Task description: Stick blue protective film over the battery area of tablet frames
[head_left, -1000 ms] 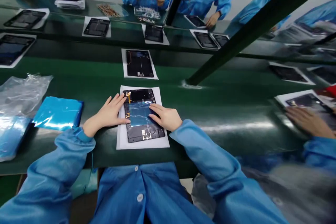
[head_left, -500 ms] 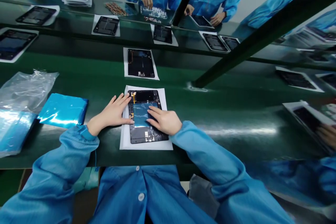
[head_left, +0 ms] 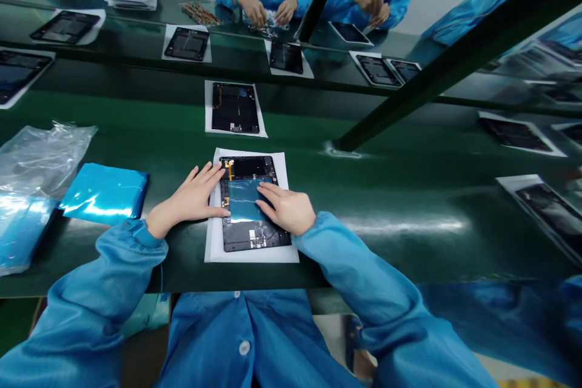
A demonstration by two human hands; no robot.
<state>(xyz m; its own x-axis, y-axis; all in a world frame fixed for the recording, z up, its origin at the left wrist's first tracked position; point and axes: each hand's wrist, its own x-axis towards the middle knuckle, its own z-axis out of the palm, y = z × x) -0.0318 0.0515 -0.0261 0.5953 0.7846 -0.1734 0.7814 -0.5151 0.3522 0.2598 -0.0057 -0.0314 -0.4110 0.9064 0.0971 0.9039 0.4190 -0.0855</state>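
The tablet [head_left: 237, 237] lies flat on white paper [head_left: 213, 245], right between the two hands, with its insides showing. A shiny blue sheet [head_left: 243, 194] covers its middle part. The left hand [head_left: 193, 197] is open, palm down, with its fingers spread out. Its fingertips touch the tablet's left edge near the top, and its thumb touches that same edge lower down. The right hand [head_left: 291, 209] reaches over the tablet's right edge, with its fingertips and thumb resting on the blue sheet. Its fingers bend a little, and there is a gap between them and the thumb, so it is not closed on anything. Another tablet [head_left: 235, 109] lies on the green table [head_left: 386, 188], just past the paper. A blue packet [head_left: 105, 191] sits left of the left hand.
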